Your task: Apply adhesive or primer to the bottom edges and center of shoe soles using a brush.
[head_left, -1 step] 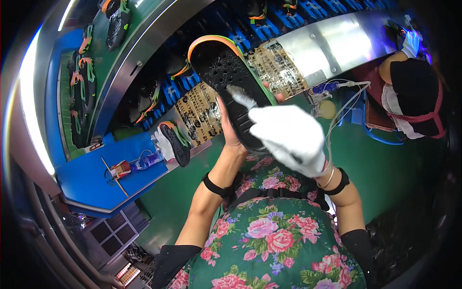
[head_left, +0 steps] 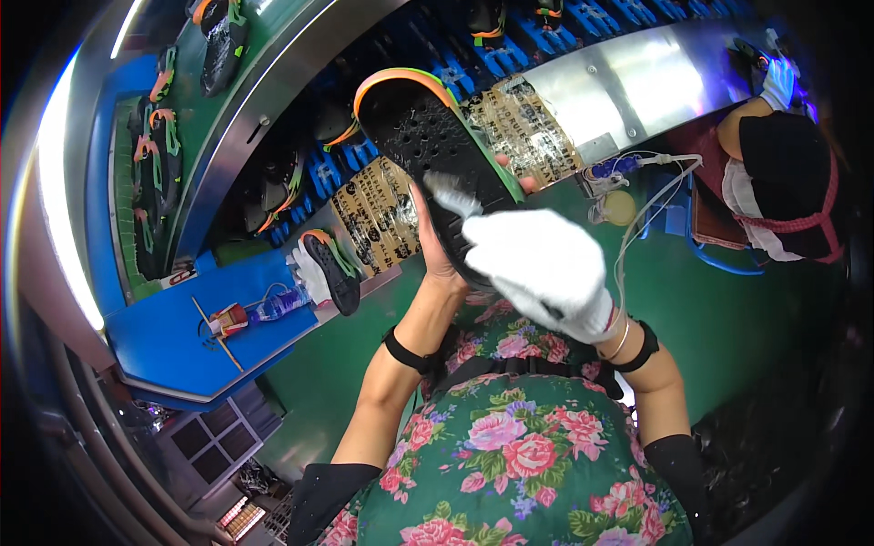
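– Black with an orange and green rim, that sole [head_left: 410,114] stands out in the head view. Where is it exactly?

– Upper centre of the frame, tilted, toe end up. The bare left hand [head_left: 437,250] cradles it from beneath, thumb along its left edge, fingertips showing past the right one.

– And the other grip?

– The white-gloved right hand [head_left: 542,268], centre of the frame, is closed round a pale brush [head_left: 455,197]; its blurred tip lies over the middle of the sole.

– Which step would you call that?

– Brushing the inner face, I'd judge. I can't tell whether anything is being spread or wiped off.

– What does the next move call for?

– A steady left hand, I think, and light, even strokes that spare the coloured rim.

– Anything different from the earlier frame?

– Slightly: the glove and brush have shifted down and left. The sole has barely moved, and the shoe [head_left: 339,278] by the blue worktop [head_left: 159,350], left of centre, hasn't changed.
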Demonstrator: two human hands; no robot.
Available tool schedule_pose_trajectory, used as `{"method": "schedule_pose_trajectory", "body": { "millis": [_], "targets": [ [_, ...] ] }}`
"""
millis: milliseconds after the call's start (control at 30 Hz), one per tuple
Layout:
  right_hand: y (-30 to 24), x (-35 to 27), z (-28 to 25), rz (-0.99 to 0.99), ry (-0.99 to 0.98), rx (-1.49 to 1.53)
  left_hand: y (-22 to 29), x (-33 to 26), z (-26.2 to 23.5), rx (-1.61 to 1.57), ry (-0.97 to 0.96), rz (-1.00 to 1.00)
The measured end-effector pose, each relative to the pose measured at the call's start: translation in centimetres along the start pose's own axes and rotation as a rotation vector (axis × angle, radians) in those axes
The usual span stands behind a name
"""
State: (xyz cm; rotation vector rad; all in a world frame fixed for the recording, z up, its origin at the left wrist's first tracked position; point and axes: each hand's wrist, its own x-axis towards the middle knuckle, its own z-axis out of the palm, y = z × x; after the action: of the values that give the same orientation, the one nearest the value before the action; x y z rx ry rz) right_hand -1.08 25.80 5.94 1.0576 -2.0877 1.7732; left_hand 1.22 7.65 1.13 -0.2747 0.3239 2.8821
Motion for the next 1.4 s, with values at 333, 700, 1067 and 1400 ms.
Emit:
{"method": "schedule_pose_trajectory", "body": {
  "millis": [333,700,1067,1400],
  "targets": [
    [-0.1,-0.6,0.1,-0.09,-0.137,0.029,0.8,1.1,-0.2,-0.067,-0.228,-0.057],
    [-0.8,-1.8,0.3,0.034,-0.149,0.283,1.9,0.9,-0.2,-0.17,-0.264,-0.106],
    [0.1,-2.6,0.2,0.173,-0.233,0.492,4.4,0.1,-2.1,-0.03,-0.181,-0.184],
    [-1.1,-2.1,0.8,0.067,-0.339,0.484,5.9,0.8,-2.3,-0.028,-0.316,-0.324]
  ]
}}
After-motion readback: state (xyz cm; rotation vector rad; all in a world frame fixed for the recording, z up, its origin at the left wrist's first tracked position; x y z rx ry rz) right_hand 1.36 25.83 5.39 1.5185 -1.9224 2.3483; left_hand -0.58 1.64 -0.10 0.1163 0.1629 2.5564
